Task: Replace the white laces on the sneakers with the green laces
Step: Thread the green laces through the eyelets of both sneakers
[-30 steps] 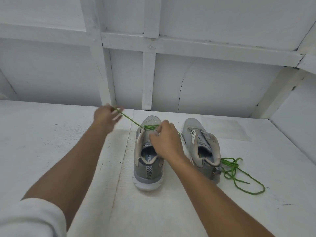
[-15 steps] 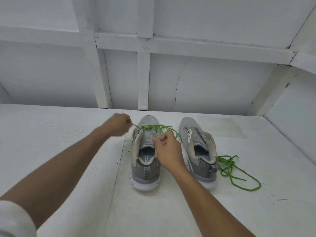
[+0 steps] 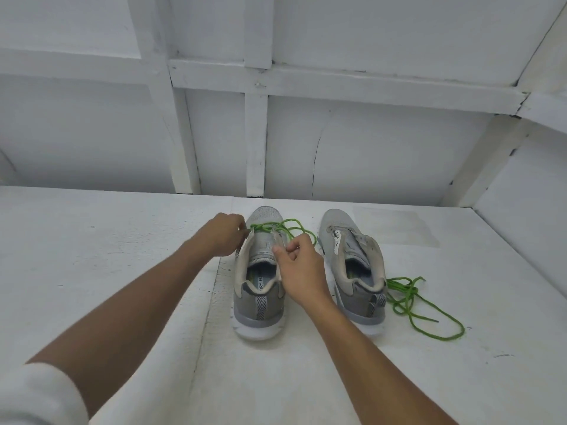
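The left hand (image 3: 225, 237) has come in from its long pull out to the side and now sits just beside the toe end of the left sneaker (image 3: 257, 302). The green lace (image 3: 291, 223), which ran taut a second ago, now lies in a slack loop over the toe and curls round to the right. That slack looks deliberate: one run seems to have been drawn through, and the loose length is probably what the next eyelet will take up. The left hand's fingers (image 3: 242, 233) are curled and clamped on the lace right at the lowest eyelets, likely to anchor that end so it does not slip back out. The right hand (image 3: 299, 268) hovers over the right eyelet flap with thumb and forefinger pinched together. The loop runs in under them, so they appear to hold the other end of the lace against the flap, though the tip itself is hidden. The sneaker stands heel toward the person with its mouth open and tongue exposed, which leaves both eyelet rows in easy reach of each hand. Only the lowest crossing is green, so this shoe is barely begun. The right sneaker (image 3: 352, 265) stands parallel, a little apart, and appears unlaced; no white lace can be made out anywhere. A second green lace (image 3: 411, 302) lies in a loose tangle on the white surface (image 3: 122, 271), touching that shoe's heel on its outer side and seemingly waiting its turn.
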